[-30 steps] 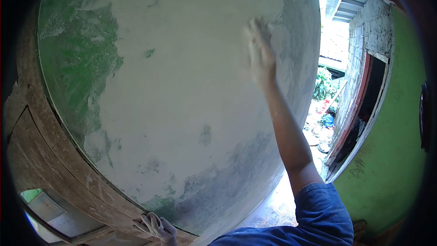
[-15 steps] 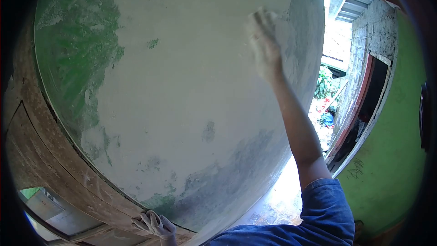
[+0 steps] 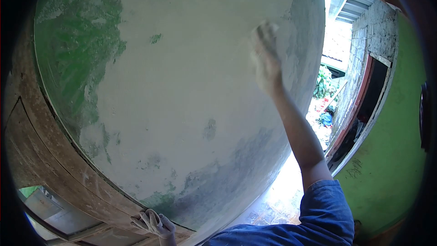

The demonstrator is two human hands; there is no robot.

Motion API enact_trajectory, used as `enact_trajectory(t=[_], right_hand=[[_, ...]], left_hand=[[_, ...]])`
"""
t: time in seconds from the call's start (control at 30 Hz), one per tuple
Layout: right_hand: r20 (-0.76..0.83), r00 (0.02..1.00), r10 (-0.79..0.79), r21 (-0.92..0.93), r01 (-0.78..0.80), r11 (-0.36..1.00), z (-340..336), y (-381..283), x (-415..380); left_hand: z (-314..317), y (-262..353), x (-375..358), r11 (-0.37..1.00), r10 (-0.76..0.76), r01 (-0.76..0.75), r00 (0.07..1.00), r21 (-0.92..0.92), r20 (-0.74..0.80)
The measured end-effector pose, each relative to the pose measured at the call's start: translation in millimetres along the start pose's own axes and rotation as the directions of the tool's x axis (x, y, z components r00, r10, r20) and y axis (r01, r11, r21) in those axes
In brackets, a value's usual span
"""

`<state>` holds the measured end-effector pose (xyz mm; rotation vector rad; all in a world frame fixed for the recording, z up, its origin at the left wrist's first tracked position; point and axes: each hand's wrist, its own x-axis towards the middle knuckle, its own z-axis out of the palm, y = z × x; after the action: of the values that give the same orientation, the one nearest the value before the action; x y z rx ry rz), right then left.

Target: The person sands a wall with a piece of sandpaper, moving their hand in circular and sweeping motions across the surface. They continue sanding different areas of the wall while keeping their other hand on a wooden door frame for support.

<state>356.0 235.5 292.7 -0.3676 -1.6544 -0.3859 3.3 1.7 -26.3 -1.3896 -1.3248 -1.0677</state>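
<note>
My right hand [image 3: 265, 50] is raised against a pale, patchy wall [image 3: 182, 77], towards its right side. Motion blurs the fingers, which look dusted white, and whether they hold anything does not show. Low in the view, my left hand [image 3: 157, 224] rests on the brown wooden frame [image 3: 91, 184] along the wall's lower left edge. Whitish dust coats its fingers, which lie slightly apart on the wood. Green paint [image 3: 77, 50] shows on the wall's left part, and grey-green blotches [image 3: 209, 177] mark its lower part.
To the right, a bright opening [image 3: 325, 105] shows plants and scattered things outside. Beyond it are a rough block wall [image 3: 381, 29], a doorway with a reddish frame [image 3: 359, 109] and a green wall [image 3: 387, 132]. Window panes [image 3: 68, 212] sit in the woodwork at lower left.
My right hand has moved a little down the wall. My left hand stays in the same place on the wooden frame.
</note>
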Motion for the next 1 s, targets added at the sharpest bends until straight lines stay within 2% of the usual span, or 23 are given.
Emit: enact_trajectory(t=[0.03, 0.1, 0.13, 0.2, 0.27, 0.3, 0.33, 0.37, 0.43, 0.5, 0.53, 0.57, 0.6, 0.63, 0.67, 0.73, 0.77, 0.8, 0.83, 0.9, 0.93, 0.97, 1.0], right_hand=[[0.006, 1.0, 0.006, 0.0, -0.006, 1.0, -1, 5, 6], [-0.195, 0.97, 0.147, -0.027, -0.155, 0.988, 0, 9, 8], [-0.192, 0.969, 0.154, -0.024, -0.162, 0.987, 7, 3, -1], [-0.157, 0.985, -0.069, -0.106, 0.052, 0.993, 34, -24, -42], [-0.016, 0.999, -0.046, -0.121, 0.043, 0.992, 52, -61, -102], [0.15, 0.97, -0.194, -0.088, 0.208, 0.974, 53, -70, -135], [0.302, 0.892, -0.336, -0.027, 0.36, 0.932, 51, -71, -158], [0.297, 0.896, -0.331, -0.026, 0.354, 0.935, 47, -62, -163], [0.382, 0.829, -0.409, -0.316, 0.533, 0.785, 31, -29, -158], [0.146, 0.944, -0.295, -0.296, 0.326, 0.898, 16, 16, -128], [-0.052, 0.995, 0.08, 0.181, -0.07, 0.981, 11, 10, -106], [-0.047, 0.872, 0.488, 0.648, -0.345, 0.679, 9, -2, -89], [-0.05, 0.866, 0.498, 0.646, -0.352, 0.677, 14, -5, -91], [-0.186, 0.919, 0.347, 0.279, -0.289, 0.916, 19, -9, -93], [-0.238, 0.96, 0.149, -0.147, -0.187, 0.971, 26, -13, -95], [-0.137, 0.99, 0.039, -0.124, -0.057, 0.991, 54, -42, -134], [0.042, 0.99, -0.136, -0.106, 0.14, 0.985, 55, -62, -151], [0.214, 0.928, -0.305, -0.053, 0.323, 0.945, 55, -75, -163], [0.206, 0.934, -0.293, -0.057, 0.31, 0.949, 52, -65, -164], [0.385, 0.83, -0.404, -0.181, 0.497, 0.848, 33, -26, -163], [0.628, 0.732, 0.266, -0.276, -0.11, 0.955, 8, -42, -136], [0.174, 0.959, -0.224, -0.281, 0.267, 0.922, 16, 7, -133], [-0.007, 1.0, -0.01, 0.019, 0.01, 1.0, 14, 17, -123]], left_hand=[[2, -2, -2, 1.0, 0.01, -0.01, 1.0, -0.013, -0.001], [1, -3, -8, 1.0, 0.019, -0.019, 1.0, -0.025, 0.009], [1, 0, -4, 1.0, 0.002, -0.002, 1.0, -0.019, -0.005], [2, 0, -2, 1.0, -0.024, 0.023, 1.0, -0.013, -0.019], [1, 2, 3, 1.0, -0.01, 0.009, 1.0, -0.016, -0.012], [0, 2, 4, 1.0, 0.004, -0.004, 1.0, -0.018, -0.013], [0, 2, 2, 0.999, -0.019, 0.019, 1.0, -0.029, -0.012], [-1, 1, 1, 1.0, -0.013, 0.013, 1.0, -0.026, -0.008], [-1, 1, 3, 0.999, -0.021, 0.02, 1.0, -0.047, -0.002], [1, 1, 3, 0.999, -0.012, 0.012, 1.0, -0.032, -0.004], [1, 0, 2, 1.0, -0.015, 0.014, 1.0, -0.022, -0.012], [1, 0, 2, 1.0, -0.006, 0.005, 1.0, -0.026, -0.002], [1, 0, 1, 1.0, -0.01, 0.01, 1.0, -0.004, 0.005], [0, -1, 1, 1.0, -0.016, 0.015, 1.0, 0.018, 0.011], [-1, 0, 2, 1.0, -0.008, 0.008, 1.0, 0.015, 0.018], [-1, 1, 7, 0.999, 0.024, -0.023, 1.0, -0.024, 0.011], [0, 1, 7, 0.999, 0.035, -0.035, 0.999, -0.024, 0.016], [1, 1, 6, 0.999, 0.034, -0.034, 0.999, -0.025, 0.009], [1, 0, 5, 0.999, 0.033, -0.033, 0.999, -0.027, 0.0], [1, 1, 9, 0.998, 0.057, -0.057, 0.998, -0.026, 0.003], [1, 3, 11, 0.999, 0.05, -0.05, 0.999, -0.014, -0.011], [0, 4, 12, 0.999, 0.043, -0.043, 0.999, -0.002, -0.021], [-2, 5, 11, 0.999, 0.049, -0.049, 0.999, -0.002, -0.017]])
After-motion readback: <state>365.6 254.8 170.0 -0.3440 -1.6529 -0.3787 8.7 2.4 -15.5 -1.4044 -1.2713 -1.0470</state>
